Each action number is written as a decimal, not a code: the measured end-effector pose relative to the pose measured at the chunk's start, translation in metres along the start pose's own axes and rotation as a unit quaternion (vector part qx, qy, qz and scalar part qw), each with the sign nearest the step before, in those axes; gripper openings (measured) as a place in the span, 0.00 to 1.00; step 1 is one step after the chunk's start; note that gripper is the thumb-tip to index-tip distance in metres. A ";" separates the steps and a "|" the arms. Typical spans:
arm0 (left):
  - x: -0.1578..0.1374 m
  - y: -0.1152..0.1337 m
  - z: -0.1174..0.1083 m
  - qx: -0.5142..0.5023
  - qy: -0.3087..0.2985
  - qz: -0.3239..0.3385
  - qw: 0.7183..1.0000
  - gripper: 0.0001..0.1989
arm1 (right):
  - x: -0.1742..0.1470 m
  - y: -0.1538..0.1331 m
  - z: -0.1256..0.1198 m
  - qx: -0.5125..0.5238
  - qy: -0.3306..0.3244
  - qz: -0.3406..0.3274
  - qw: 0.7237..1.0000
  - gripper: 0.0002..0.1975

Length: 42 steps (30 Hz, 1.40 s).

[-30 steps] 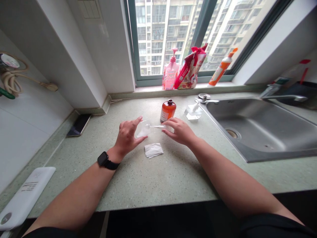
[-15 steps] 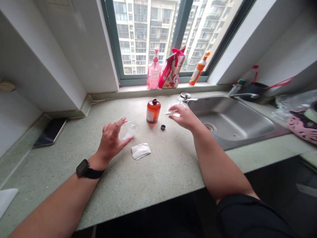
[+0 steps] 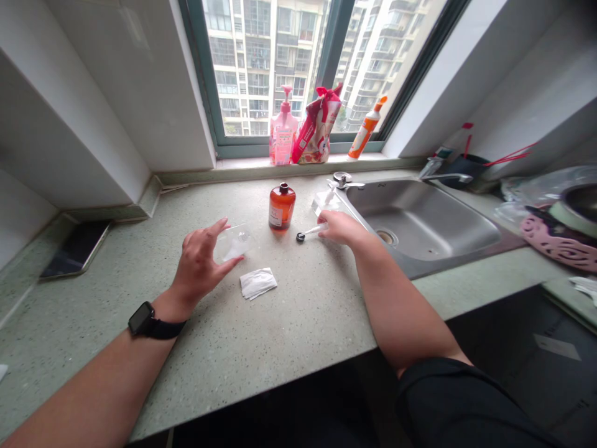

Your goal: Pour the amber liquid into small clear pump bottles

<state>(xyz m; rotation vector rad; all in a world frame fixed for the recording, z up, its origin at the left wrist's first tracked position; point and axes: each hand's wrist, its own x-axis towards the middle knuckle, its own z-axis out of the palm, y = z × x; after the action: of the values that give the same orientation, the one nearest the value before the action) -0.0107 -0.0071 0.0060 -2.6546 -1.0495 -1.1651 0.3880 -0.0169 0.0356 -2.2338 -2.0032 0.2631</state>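
My left hand [image 3: 200, 255] wears a black watch and curves its thumb and fingers around a clear plastic container [image 3: 236, 242] on the counter. My right hand [image 3: 340, 229] pinches a slim, whitish stick-like piece [image 3: 314, 231] whose exact kind I cannot make out. Its far end is at a small black cap [image 3: 300, 238]; whether they touch I cannot tell. Between the hands stands an uncapped amber bottle [image 3: 282, 208] with a pale label. A folded white tissue [image 3: 258, 283] lies near my left thumb. Behind my right hand is a clear, boxy container [image 3: 326, 200] with a whitish top.
To the right is a steel sink [image 3: 420, 214] with a tap [image 3: 345, 182]. A phone [image 3: 77, 249] lies at the left. On the sill stand a pink pump bottle [image 3: 283, 137], a red bag [image 3: 319, 127] and an orange bottle [image 3: 366, 130]. A pink openwork basket [image 3: 545, 239] sits far right.
My right hand has come down and closer from beside the boxy container, bringing the whitish piece to the black cap. My left hand stays around the clear container. The view has shifted slightly.
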 end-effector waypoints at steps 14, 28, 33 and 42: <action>0.000 0.000 0.000 -0.005 0.006 -0.003 1.000 0.46 | 0.009 0.013 0.007 -0.001 -0.030 -0.033 0.999 0.15; 0.000 -0.001 0.001 -0.031 -0.001 -0.047 0.998 0.44 | 0.008 0.016 0.003 0.016 -0.043 -0.050 0.998 0.21; 0.000 0.000 0.000 -0.063 -0.006 -0.079 0.995 0.44 | 0.004 0.010 -0.002 0.023 -0.046 -0.046 0.998 0.21; -0.001 -0.004 0.004 -0.088 -0.007 -0.109 0.990 0.45 | -0.001 0.001 -0.009 0.041 -0.018 -0.033 0.998 0.12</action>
<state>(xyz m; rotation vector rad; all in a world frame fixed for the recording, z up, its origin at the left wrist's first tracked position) -0.0108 -0.0028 0.0016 -2.7361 -1.3265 -1.3377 0.3905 -0.0177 0.0442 -2.1243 -2.0402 0.3742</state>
